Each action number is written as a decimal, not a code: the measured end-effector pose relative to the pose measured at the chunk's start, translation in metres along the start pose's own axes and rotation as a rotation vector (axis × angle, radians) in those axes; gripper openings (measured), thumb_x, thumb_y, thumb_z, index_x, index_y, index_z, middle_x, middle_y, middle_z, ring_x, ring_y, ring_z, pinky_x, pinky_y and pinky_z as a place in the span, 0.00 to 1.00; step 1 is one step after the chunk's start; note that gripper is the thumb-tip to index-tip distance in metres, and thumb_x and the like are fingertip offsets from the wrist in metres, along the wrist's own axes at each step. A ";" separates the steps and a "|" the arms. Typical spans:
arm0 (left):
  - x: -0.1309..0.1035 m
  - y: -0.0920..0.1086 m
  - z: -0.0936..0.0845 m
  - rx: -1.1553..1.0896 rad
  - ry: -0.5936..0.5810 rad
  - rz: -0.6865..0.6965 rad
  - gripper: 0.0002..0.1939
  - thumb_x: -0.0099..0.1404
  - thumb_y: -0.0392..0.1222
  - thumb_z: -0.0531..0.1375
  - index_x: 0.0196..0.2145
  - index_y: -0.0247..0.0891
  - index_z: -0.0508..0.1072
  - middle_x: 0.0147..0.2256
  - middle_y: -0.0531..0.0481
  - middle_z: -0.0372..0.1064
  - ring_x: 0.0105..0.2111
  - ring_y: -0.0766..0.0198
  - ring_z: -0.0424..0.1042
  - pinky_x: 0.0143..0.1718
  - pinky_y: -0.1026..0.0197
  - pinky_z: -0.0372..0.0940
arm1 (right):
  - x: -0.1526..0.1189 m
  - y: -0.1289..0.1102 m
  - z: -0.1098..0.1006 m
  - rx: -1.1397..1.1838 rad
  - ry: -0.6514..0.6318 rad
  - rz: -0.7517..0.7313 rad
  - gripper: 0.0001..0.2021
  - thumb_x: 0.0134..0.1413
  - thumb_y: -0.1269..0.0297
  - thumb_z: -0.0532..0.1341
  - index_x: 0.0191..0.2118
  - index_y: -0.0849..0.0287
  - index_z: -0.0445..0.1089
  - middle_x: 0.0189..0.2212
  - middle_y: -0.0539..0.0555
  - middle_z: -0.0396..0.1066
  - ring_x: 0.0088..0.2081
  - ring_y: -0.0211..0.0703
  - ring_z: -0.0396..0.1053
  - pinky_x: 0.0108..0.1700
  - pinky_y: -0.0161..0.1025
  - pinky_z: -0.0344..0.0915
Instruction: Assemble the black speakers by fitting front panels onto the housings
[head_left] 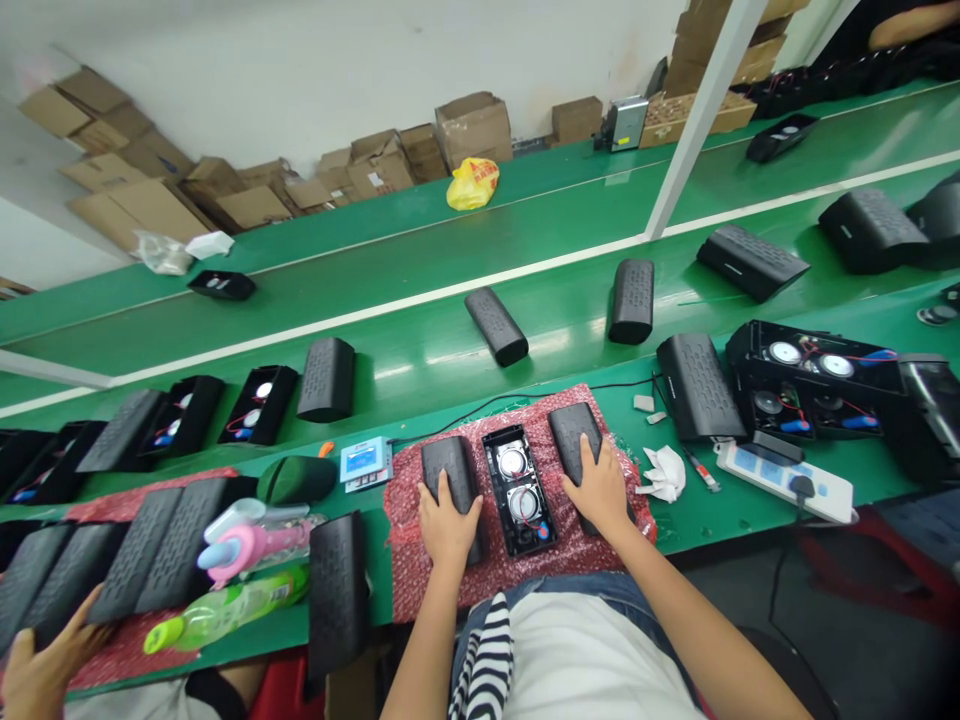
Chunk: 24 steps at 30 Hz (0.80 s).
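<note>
Grille covers: two black perforated covers lie on the red bubble wrap [517,560], a left cover [450,480] and a right cover [577,440], one on each side of the open speaker shell [519,490].
Left hand: the left hand [448,525] rests palm-down on the left cover, fingers [442,490] spread flat, pinching nothing.
Right hand: the right hand [600,490] lies flat on the right cover, fingers spread loosely over its near end.
Step in hand: by the look of it, both covers are being steadied or picked up beside the shell; neither is lifted yet.
Next move: it would likely call for curling the fingers around one cover's edges and lining it up with the shell.
Long axis: each cover runs away from the person toward the green belt [525,300], roughly parallel to the shell, perforated face up.
Neighbour: another person's hand [37,670] touches covers at the tabletop's [705,515] left end.
</note>
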<state>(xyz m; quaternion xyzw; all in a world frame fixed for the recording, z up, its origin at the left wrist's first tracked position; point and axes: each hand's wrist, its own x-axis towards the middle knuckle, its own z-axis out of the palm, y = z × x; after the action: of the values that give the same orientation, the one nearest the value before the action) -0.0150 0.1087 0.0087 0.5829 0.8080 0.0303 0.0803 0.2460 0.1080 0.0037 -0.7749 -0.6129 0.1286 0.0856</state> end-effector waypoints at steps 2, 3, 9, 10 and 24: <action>0.002 0.003 0.000 0.033 -0.028 -0.005 0.45 0.57 0.60 0.57 0.65 0.36 0.47 0.64 0.24 0.38 0.61 0.37 0.51 0.57 0.44 0.52 | 0.001 0.000 0.001 0.007 0.005 0.004 0.38 0.53 0.53 0.59 0.65 0.65 0.48 0.61 0.74 0.47 0.60 0.69 0.52 0.57 0.55 0.52; 0.003 0.004 -0.002 0.050 -0.054 -0.012 0.47 0.57 0.61 0.57 0.66 0.36 0.46 0.64 0.23 0.37 0.62 0.35 0.48 0.57 0.42 0.51 | 0.001 0.000 0.000 0.010 0.002 0.006 0.37 0.54 0.53 0.58 0.65 0.65 0.49 0.61 0.74 0.48 0.60 0.68 0.53 0.57 0.55 0.52; 0.009 0.013 -0.048 0.080 0.026 -0.026 0.45 0.62 0.62 0.49 0.66 0.27 0.41 0.65 0.20 0.30 0.65 0.32 0.31 0.56 0.28 0.38 | 0.004 0.006 -0.043 0.000 0.117 -0.013 0.27 0.64 0.55 0.46 0.64 0.62 0.52 0.65 0.70 0.42 0.65 0.65 0.40 0.58 0.65 0.47; 0.010 0.014 -0.057 0.064 0.125 -0.013 0.45 0.63 0.61 0.47 0.66 0.24 0.40 0.65 0.19 0.28 0.65 0.33 0.29 0.57 0.29 0.37 | 0.004 0.007 -0.052 0.004 0.202 -0.031 0.28 0.64 0.55 0.46 0.65 0.63 0.49 0.66 0.69 0.39 0.66 0.64 0.36 0.59 0.66 0.45; 0.024 -0.005 -0.001 0.044 -0.027 -0.036 0.51 0.53 0.64 0.57 0.65 0.33 0.45 0.59 0.25 0.46 0.59 0.35 0.53 0.55 0.42 0.52 | 0.042 0.022 0.004 0.384 -0.063 0.030 0.32 0.57 0.62 0.54 0.65 0.66 0.48 0.65 0.67 0.46 0.65 0.55 0.47 0.62 0.51 0.50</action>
<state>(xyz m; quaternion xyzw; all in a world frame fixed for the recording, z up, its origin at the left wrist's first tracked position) -0.0268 0.1295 0.0072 0.5701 0.8177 0.0033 0.0792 0.2738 0.1434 -0.0107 -0.7489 -0.5681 0.2684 0.2108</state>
